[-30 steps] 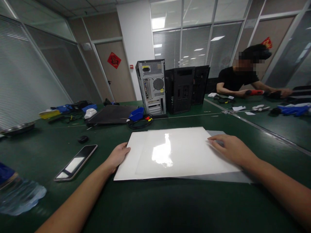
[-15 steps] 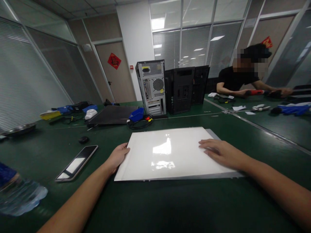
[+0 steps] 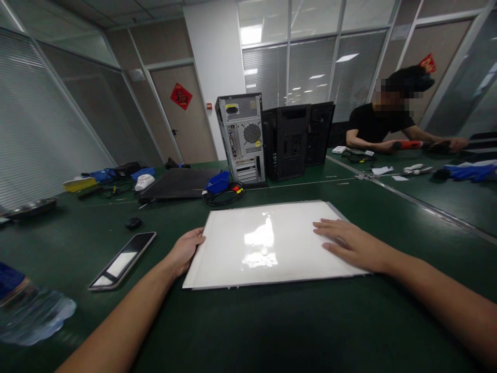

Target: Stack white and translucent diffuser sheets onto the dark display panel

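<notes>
A stack of thin flat sheets lies on the green table in front of me, topped by a glossy white sheet [image 3: 229,243] with bright reflections. A greyish sheet [image 3: 334,211] beneath it shows as a narrow strip along the upper right edge. My left hand [image 3: 189,248] pinches the stack's left edge, thumb on top and the other fingers mostly hidden below. Flat on the right part of the white sheet rests my right hand [image 3: 345,241], its fingers stretched out and slightly apart.
A phone [image 3: 123,261] and a small black round object [image 3: 133,223] lie left of the sheets, with a plastic water bottle [image 3: 34,311] nearer. Computer cases [image 3: 243,140] stand behind, beside a dark panel [image 3: 180,185]. A co-worker [image 3: 382,122] holds a red tool [image 3: 410,145] at right.
The greyish lower sheet has slid left under the white one, so less of it sticks out on the right. My right hand has shifted slightly left; my left hand keeps its hold.
</notes>
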{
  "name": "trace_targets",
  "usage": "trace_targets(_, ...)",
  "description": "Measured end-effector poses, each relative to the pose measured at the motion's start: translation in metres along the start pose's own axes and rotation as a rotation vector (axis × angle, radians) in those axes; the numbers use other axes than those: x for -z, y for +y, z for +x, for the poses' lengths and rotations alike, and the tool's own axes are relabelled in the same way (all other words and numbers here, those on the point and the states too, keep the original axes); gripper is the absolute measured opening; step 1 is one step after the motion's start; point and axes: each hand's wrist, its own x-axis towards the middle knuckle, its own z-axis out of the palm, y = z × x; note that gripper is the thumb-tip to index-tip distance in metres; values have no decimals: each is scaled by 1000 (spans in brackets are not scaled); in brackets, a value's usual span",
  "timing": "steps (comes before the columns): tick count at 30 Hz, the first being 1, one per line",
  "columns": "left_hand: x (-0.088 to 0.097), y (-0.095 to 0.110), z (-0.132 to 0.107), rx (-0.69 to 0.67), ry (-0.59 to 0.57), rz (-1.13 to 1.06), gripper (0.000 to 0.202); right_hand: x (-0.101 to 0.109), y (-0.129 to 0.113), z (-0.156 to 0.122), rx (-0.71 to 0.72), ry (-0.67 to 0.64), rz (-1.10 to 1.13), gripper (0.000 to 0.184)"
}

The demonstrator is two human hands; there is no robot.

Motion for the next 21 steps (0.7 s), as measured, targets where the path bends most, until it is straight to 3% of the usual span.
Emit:
trace_targets(15, 0, 2, 0, 63, -74, -120, 51, -8, -4, 10, -69, 82, -110, 60)
trace_targets(18, 0, 1, 0, 53, -79, -108, 50, -4, -16, 12, -88, 94, -16, 60)
trace_targets(21, 0, 1, 0, 43, -98, -96, 52, 11, -44, 2, -96, 163, 211, 53)
